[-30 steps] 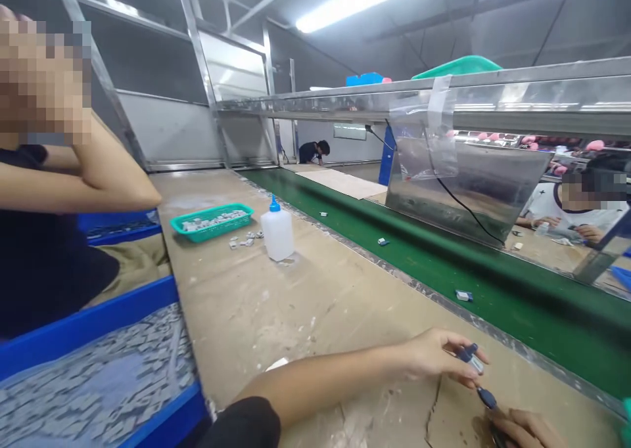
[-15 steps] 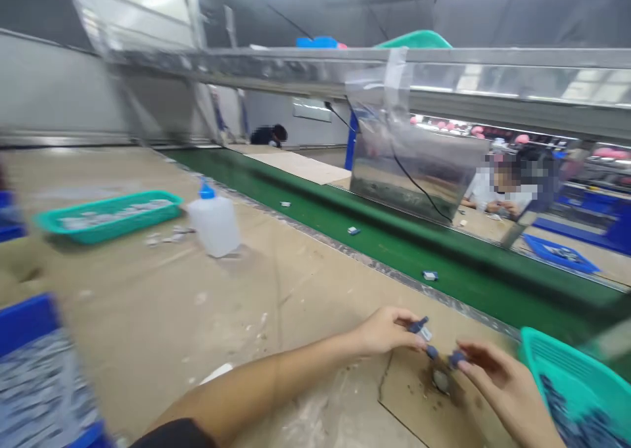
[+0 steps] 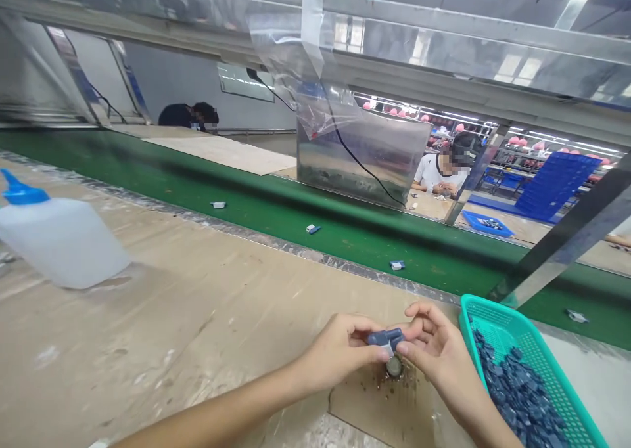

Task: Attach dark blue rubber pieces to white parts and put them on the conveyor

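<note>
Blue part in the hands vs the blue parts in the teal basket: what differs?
The held blue part is single, pinched between left hand and right hand; the basket parts lie loose in a heap in the teal basket. The held part shows a pale piece beneath it; none is visible on the basket parts, though they're too small to be sure. Both are dark blue.

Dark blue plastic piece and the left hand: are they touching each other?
Touching. The head view shows the left hand with its fingertips pressed against the dark blue plastic piece.
</note>
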`<state>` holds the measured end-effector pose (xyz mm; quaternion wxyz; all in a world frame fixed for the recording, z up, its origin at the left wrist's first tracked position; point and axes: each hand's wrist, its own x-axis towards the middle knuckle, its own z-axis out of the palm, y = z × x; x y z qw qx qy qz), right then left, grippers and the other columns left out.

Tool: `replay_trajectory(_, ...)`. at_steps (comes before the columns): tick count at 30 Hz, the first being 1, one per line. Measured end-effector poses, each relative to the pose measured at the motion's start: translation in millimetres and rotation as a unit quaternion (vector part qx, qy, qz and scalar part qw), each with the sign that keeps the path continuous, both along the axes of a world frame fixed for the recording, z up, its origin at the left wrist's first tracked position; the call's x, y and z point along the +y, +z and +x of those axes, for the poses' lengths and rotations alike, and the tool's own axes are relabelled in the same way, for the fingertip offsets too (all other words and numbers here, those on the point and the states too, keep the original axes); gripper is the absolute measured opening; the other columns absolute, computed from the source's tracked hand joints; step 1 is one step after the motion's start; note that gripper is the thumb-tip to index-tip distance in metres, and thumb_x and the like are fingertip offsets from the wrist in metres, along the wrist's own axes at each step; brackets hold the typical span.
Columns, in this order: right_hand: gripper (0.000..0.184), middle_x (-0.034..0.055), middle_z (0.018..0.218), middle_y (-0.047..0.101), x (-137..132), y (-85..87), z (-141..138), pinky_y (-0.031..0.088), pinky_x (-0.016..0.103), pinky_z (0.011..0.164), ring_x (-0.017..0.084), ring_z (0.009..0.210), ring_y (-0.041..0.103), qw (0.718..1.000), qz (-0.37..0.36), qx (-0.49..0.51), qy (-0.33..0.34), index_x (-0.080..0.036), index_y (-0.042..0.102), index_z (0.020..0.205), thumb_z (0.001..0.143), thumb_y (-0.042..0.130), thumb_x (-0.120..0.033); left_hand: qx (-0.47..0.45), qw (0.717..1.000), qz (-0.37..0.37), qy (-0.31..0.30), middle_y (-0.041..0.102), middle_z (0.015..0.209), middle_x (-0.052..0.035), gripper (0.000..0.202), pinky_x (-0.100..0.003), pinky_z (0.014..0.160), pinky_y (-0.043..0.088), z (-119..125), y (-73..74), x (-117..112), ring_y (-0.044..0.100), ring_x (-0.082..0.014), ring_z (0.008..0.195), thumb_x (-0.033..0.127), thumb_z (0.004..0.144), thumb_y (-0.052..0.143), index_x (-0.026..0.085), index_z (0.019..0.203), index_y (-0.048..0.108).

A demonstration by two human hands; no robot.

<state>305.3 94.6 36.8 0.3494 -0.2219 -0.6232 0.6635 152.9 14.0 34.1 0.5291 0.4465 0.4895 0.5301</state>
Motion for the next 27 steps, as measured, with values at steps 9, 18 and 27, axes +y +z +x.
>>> replay_trajectory(9, 0.021, 0.0024, 0.069, 0.063, -7.1, 2.2, 12.1, 0.051, 0.032, 0.074, 0.023, 0.086, 0.062, 0.998, 0.031, 0.016, -0.061, -0.02, 0.058, 0.076, 0.068, 0.075, -0.029, 0.072, 0.991, 0.093, 0.062, 0.061, 0.094, -0.0056, 0.016, -0.027, 0.085, 0.041, 25.4, -2.8, 5.4, 0.054, -0.0188, 0.093, 0.025, 0.076, 0.058, 0.017, 0.088, 0.067)
replay_trajectory(18, 0.015, 0.0052, 0.084, 0.066, -12.0, -0.7, 4.5, 0.051, 0.033, 0.077, 0.022, 0.084, 0.063, 0.977, 0.182, -0.036, -0.101, -0.02, 0.059, 0.092, 0.077, 0.06, -0.022, 0.178, 0.979, 0.093, 0.031, 0.062, 0.093, -0.0046, 0.018, -0.026, 0.082, 0.042, 13.7, 1.2, 3.1, 0.056, -0.0181, 0.09, 0.029, 0.079, 0.055, 0.019, 0.09, 0.065)
replay_trajectory(27, 0.024, 0.0097, 0.09, 0.068, 102.6, -18.2, 123.8, 0.05, 0.044, 0.071, 0.032, 0.083, 0.062, 0.788, 0.452, -0.379, -0.176, -0.021, 0.067, 0.089, 0.07, 0.052, -0.025, 0.295, 0.95, 0.019, 0.101, 0.065, 0.077, -0.0071, 0.024, -0.027, 0.067, 0.046, -39.6, -18.8, 132.8, 0.061, -0.0172, 0.071, 0.024, 0.072, 0.059, 0.01, 0.091, 0.057)
